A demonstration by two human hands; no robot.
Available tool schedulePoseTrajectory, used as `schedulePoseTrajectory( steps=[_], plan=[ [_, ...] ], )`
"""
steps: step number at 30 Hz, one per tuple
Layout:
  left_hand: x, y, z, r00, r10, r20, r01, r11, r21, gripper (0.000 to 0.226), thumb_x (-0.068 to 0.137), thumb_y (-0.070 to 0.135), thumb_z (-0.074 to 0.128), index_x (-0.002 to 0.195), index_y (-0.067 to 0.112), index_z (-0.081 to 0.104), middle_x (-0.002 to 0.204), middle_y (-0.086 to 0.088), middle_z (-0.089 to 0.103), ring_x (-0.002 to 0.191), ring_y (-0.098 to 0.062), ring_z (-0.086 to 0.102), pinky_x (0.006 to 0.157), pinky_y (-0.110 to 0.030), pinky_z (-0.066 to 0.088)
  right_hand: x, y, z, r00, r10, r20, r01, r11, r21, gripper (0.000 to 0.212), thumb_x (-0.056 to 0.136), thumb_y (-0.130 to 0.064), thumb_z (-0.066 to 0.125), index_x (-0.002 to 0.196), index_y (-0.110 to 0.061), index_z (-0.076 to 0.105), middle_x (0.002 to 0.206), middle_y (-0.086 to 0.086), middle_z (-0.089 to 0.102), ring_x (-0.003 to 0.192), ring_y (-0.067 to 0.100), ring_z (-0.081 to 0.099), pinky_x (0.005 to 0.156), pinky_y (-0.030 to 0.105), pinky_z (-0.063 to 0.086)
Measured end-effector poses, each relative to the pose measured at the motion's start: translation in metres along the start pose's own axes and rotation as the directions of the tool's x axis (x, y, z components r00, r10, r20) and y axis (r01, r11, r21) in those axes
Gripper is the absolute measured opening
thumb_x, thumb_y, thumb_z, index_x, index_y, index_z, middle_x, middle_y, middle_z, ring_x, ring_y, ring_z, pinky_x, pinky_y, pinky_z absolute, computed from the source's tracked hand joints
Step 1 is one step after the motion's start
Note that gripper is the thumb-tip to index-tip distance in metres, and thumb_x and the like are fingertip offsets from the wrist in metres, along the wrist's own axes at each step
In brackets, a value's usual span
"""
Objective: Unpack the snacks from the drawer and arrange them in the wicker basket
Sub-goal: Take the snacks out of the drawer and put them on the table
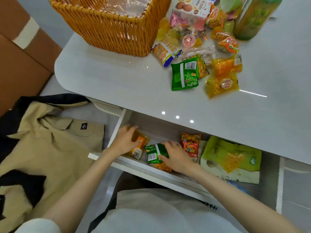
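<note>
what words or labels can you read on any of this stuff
"U", probably, in a red circle on the yellow jelly pack on the table
red packet in the drawer: yellow Chinese characters, too blurred to read
green packet in the right hand: barcode, digits too small
orange packet in the left hand: barcode, too small
jacket tag: too small

We see both hands down in the open drawer [131,165]. Our left hand [125,140] curls over an orange packet [139,149] at the drawer's left end. Our right hand [176,155] pinches a green packet [154,153] just beside it, with the fingers [170,144] on its upper edge. A red packet [191,143] and a large green-and-white bag [232,158] lie further right. On the counter [109,81] above, the wicker basket [107,29] stands next to loose snacks [198,52] and a bottle [252,15].
</note>
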State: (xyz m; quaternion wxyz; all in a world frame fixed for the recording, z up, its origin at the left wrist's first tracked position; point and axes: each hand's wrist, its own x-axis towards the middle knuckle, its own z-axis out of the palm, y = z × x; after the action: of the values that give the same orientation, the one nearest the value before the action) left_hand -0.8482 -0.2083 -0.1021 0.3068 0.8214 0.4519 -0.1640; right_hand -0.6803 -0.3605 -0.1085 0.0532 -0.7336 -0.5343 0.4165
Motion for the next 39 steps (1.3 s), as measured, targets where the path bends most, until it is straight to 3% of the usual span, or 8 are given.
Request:
schedulePoseTrajectory(
  steps=[7, 12, 16, 19, 24, 27, 33, 39],
  plan=[
    [0.02, -0.011, 0.027, 0.992, -0.108, 0.059, 0.094, 0.975, 0.204, 0.107, 0.071, 0.051, 0.077, 0.152, 0.02, 0.014, 0.158, -0.007, 0.007, 0.146, -0.03, -0.006, 0.113, -0.051, 0.03, 0.041, -0.007, 0.028, 0.953, 0.246, 0.176, -0.263, 0.962, 0.078, 0.09, 0.084, -0.068, 0.053, 0.15, -0.017, 0.018, 0.149, 0.012, 0.033, 0.133, 0.036, 0.039, 0.107, 0.047, 0.039],
    [0.023, -0.012, 0.038, 0.988, -0.148, 0.045, 0.137, 0.973, 0.184, 0.095, 0.068, 0.046, 0.079, 0.144, 0.022, 0.027, 0.156, -0.01, -0.004, 0.143, -0.036, -0.006, 0.107, -0.055, 0.037, 0.046, 0.0, 0.026, 0.938, 0.265, 0.224, -0.331, 0.877, 0.349, 0.086, 0.075, -0.046, 0.078, 0.138, -0.015, 0.029, 0.121, 0.004, 0.052, 0.111, 0.022, 0.057, 0.094, 0.041, 0.053],
    [0.021, -0.01, 0.043, 0.982, -0.175, 0.075, 0.163, 0.976, 0.144, 0.089, 0.068, 0.044, 0.079, 0.141, 0.031, 0.03, 0.153, -0.011, 0.0, 0.138, -0.04, 0.013, 0.105, -0.053, 0.04, 0.043, 0.002, 0.022, 0.926, 0.249, 0.284, -0.34, 0.878, 0.338, 0.081, 0.079, -0.041, 0.075, 0.139, -0.019, 0.025, 0.109, 0.001, 0.044, 0.105, 0.02, 0.058, 0.092, 0.038, 0.053],
    [0.021, -0.017, 0.041, 0.969, -0.211, 0.131, 0.214, 0.977, -0.006, 0.088, 0.066, 0.045, 0.082, 0.138, 0.032, 0.033, 0.148, -0.013, 0.013, 0.129, -0.038, 0.036, 0.103, -0.048, 0.043, 0.048, 0.002, 0.016, 0.891, 0.274, 0.362, -0.387, 0.875, 0.292, 0.09, 0.082, -0.046, 0.072, 0.143, -0.015, 0.014, 0.126, 0.008, 0.044, 0.117, 0.023, 0.052, 0.096, 0.033, 0.048],
    [0.012, -0.024, 0.034, 0.988, -0.151, 0.034, 0.154, 0.972, -0.177, 0.079, 0.064, 0.04, 0.085, 0.129, 0.028, 0.042, 0.141, -0.011, 0.024, 0.127, -0.034, 0.038, 0.101, -0.041, 0.044, 0.055, 0.004, 0.02, 0.883, 0.285, 0.374, -0.443, 0.771, 0.458, 0.09, 0.075, -0.031, 0.081, 0.136, -0.016, 0.017, 0.12, 0.005, 0.047, 0.111, 0.02, 0.052, 0.094, 0.032, 0.049],
    [0.002, -0.024, 0.029, 0.992, -0.106, -0.061, 0.089, 0.968, -0.234, 0.076, 0.063, 0.038, 0.087, 0.126, 0.028, 0.045, 0.136, -0.007, 0.028, 0.123, -0.027, 0.04, 0.095, -0.034, 0.047, 0.051, 0.002, 0.028, 0.908, 0.284, 0.307, -0.416, 0.692, 0.59, 0.075, 0.073, -0.019, 0.083, 0.122, -0.02, 0.026, 0.115, 0.005, 0.048, 0.103, 0.016, 0.052, 0.086, 0.029, 0.052],
    [-0.02, -0.016, -0.003, 0.979, -0.032, -0.2, -0.045, 0.928, -0.37, 0.071, 0.065, 0.034, 0.087, 0.123, 0.034, 0.046, 0.132, 0.002, 0.029, 0.119, -0.014, 0.036, 0.084, -0.016, 0.044, 0.04, 0.0, -0.001, 0.954, 0.164, 0.251, -0.294, 0.675, 0.677, 0.072, 0.076, -0.015, 0.081, 0.133, -0.02, 0.036, 0.1, -0.009, 0.048, 0.088, 0.004, 0.055, 0.067, 0.015, 0.051],
    [-0.056, -0.005, -0.071, 0.957, -0.05, -0.287, -0.088, 0.89, -0.448, 0.068, 0.064, 0.033, 0.086, 0.112, 0.049, 0.041, 0.127, 0.008, 0.035, 0.111, -0.007, 0.041, 0.073, -0.008, 0.037, 0.01, -0.021, -0.052, 0.955, -0.061, 0.29, -0.172, 0.682, 0.711, 0.061, 0.076, -0.028, 0.081, 0.123, -0.045, 0.047, 0.127, -0.003, 0.051, 0.106, 0.014, 0.063, 0.086, 0.032, 0.057]
  ],
)
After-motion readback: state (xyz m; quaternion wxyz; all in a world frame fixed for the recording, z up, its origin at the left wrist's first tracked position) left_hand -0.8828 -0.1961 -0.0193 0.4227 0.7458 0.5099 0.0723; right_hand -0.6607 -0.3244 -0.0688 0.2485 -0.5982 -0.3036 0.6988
